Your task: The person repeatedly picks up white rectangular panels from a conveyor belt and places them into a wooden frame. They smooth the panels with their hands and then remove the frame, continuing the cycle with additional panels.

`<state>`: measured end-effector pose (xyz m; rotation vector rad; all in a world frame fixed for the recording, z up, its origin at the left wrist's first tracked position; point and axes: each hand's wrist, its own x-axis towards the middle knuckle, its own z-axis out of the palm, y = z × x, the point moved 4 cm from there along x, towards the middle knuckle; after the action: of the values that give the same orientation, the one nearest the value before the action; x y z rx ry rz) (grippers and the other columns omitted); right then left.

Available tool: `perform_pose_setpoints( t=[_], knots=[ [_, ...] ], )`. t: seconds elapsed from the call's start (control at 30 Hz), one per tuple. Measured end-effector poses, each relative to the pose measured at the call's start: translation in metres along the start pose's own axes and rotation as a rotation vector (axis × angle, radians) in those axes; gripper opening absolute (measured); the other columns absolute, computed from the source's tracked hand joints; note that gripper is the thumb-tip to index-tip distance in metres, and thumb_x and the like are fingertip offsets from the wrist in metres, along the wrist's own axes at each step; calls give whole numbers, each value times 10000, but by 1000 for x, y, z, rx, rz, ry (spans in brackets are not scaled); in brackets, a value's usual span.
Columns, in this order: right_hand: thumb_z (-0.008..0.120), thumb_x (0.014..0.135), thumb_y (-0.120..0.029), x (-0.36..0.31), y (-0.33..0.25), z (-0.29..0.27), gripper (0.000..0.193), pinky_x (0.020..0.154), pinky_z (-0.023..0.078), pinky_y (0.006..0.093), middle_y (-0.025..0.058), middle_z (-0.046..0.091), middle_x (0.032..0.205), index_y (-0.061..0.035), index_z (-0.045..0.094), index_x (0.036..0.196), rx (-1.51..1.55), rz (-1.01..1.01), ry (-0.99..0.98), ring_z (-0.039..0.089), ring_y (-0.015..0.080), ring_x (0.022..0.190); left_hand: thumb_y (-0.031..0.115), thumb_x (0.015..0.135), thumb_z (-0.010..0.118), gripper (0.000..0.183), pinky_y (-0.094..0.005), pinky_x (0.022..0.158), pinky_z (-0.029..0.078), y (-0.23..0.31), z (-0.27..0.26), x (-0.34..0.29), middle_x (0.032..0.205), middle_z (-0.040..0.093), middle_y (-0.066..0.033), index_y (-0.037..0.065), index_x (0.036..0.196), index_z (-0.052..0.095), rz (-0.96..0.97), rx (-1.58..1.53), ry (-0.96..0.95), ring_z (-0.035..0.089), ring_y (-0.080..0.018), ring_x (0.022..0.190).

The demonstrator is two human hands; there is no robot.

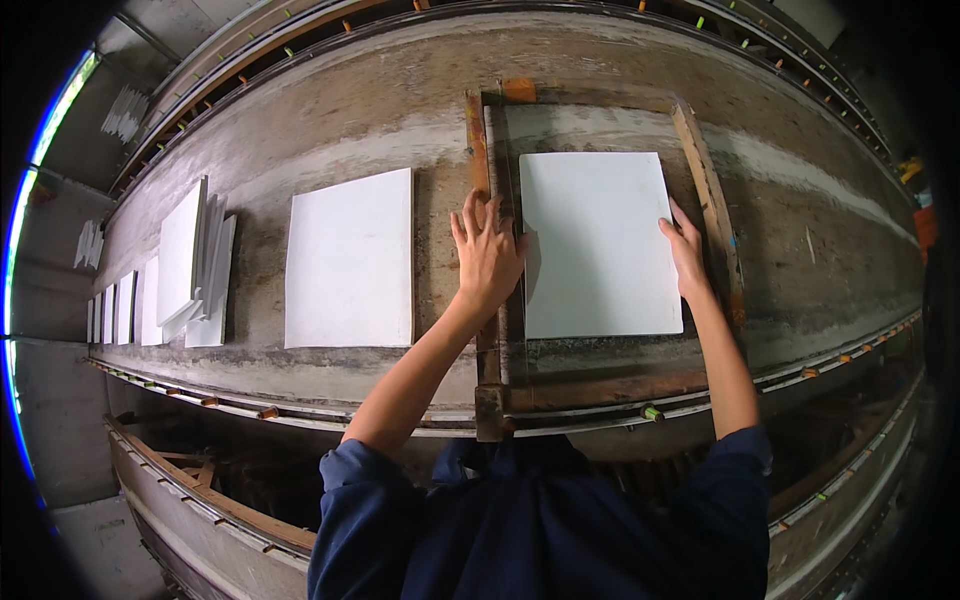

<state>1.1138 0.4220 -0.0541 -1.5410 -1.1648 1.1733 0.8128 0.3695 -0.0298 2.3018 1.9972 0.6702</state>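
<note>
A white rectangular sheet lies inside a worn wooden frame on the long table. My right hand is at the sheet's right edge, its thumb over the margin and its fingers along the side, closed on it. On the frame's left bar rests my left hand, palm down with fingers spread; its thumb side comes close to the sheet's left edge. Left of the frame lies another white sheet, flat and untouched.
Farther left, a stack of white panels stands with uneven edges, and several more white pieces lie beyond it. A rail with small orange and green tabs runs along the table's near edge. Similar long tables extend in front and behind.
</note>
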Motion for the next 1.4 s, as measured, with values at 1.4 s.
perform_pose_setpoints(
  t=[1.4],
  knots=[
    [578, 869, -168, 23, 15, 23, 439, 904, 400, 434, 233, 471, 1062, -1, 519, 1271, -713, -589, 239, 461, 360, 1011, 199, 723, 734, 193, -559, 1066, 202, 3, -14, 1, 1312, 443, -48, 97, 887, 729, 16, -75, -2, 221, -341, 1335]
  ],
)
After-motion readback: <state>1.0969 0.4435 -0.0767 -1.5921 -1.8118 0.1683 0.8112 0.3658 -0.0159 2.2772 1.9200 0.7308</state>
